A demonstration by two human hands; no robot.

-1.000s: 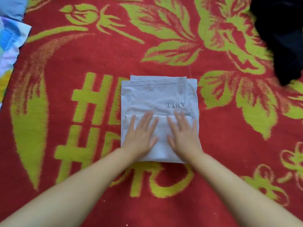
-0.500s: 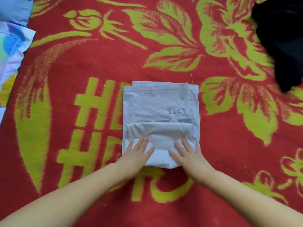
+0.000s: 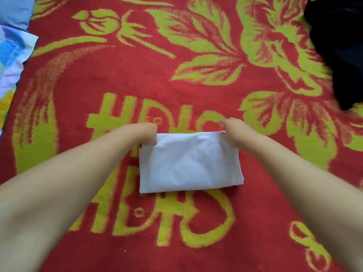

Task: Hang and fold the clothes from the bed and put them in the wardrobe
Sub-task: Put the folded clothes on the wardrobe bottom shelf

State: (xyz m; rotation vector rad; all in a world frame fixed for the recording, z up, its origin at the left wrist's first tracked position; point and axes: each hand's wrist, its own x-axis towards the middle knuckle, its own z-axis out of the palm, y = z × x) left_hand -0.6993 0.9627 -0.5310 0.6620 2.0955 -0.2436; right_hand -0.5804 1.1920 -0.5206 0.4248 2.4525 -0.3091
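1. A bed (image 3: 121, 79) covered by a red blanket with yellow-green flowers and lettering fills the whole head view; all the clothes lie on it.
2. A dark garment (image 3: 337, 48) lies bunched at the bed's far right corner, well apart from the hands.
3. A pale printed cloth (image 3: 11, 61) with blue and yellow patches lies along the bed's left edge, and a plain blue cloth (image 3: 13, 10) sits beyond it at the far left corner.
4. A white folded garment (image 3: 188, 165), now a compact rectangle wider than it is deep, rests at the middle of the bed, toward its near edge, on top of the yellow lettering.
5. The left hand (image 3: 146, 134) reaches over the garment's far left corner; its grip is closed on that corner, with the fingers curled down over the fabric edge.
6. The right hand (image 3: 233, 132) holds the far right corner, its grip pinching the top fold; the fingers are blurred, so how they lie in detail cannot be told.
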